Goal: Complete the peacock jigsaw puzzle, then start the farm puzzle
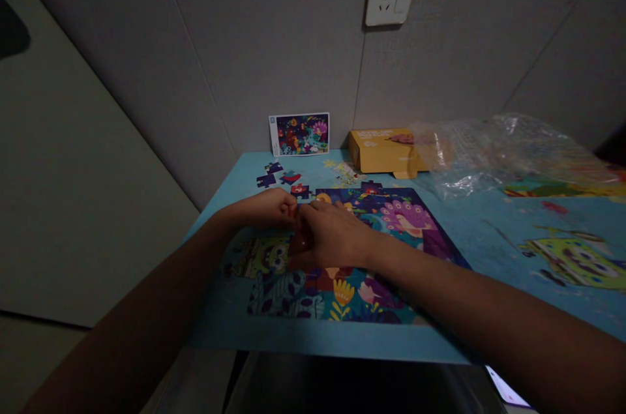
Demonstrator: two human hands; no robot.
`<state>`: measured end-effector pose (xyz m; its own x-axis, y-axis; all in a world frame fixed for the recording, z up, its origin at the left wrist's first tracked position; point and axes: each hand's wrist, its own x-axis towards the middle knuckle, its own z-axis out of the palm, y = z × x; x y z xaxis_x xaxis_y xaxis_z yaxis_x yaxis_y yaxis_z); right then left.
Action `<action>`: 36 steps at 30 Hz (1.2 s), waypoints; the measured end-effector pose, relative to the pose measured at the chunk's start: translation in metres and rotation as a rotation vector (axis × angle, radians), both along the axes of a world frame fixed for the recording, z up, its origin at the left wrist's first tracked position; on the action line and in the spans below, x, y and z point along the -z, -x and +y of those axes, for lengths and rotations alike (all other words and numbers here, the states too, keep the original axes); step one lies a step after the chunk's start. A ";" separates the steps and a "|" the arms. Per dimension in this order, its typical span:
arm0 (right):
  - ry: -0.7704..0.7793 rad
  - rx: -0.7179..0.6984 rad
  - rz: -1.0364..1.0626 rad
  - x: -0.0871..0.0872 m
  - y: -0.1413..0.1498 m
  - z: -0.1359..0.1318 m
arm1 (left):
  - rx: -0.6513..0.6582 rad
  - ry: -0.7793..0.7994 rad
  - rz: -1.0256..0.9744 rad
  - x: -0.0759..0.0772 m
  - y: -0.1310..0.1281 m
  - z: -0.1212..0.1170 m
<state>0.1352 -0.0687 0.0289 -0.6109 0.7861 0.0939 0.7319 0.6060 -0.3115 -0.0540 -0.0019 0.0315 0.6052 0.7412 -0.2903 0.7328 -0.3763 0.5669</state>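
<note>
A partly assembled jigsaw puzzle (411,221) lies on the blue table, with a pink peacock, flowers and a dark purple border. My left hand (274,207) is closed at its upper left edge, fingertips pinched at a small reddish puzzle piece (293,212), mostly hidden. My right hand (337,235) rests over the left part of the puzzle. Its thumb and index finger are spread apart, and the reddish picture shows between them. Just beyond the hands lies a loose red and blue puzzle piece (300,191).
Several loose pieces (267,180) lie at the far left. A reference picture card (303,134) leans against the wall. Right of it are a yellow box (384,153) and a crumpled clear plastic bag (489,153). The blue tabletop (342,341) ends near me.
</note>
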 end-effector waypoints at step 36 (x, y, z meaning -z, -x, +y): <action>0.432 0.085 0.975 0.023 -0.009 0.038 | -0.431 -0.637 0.090 0.031 0.014 0.034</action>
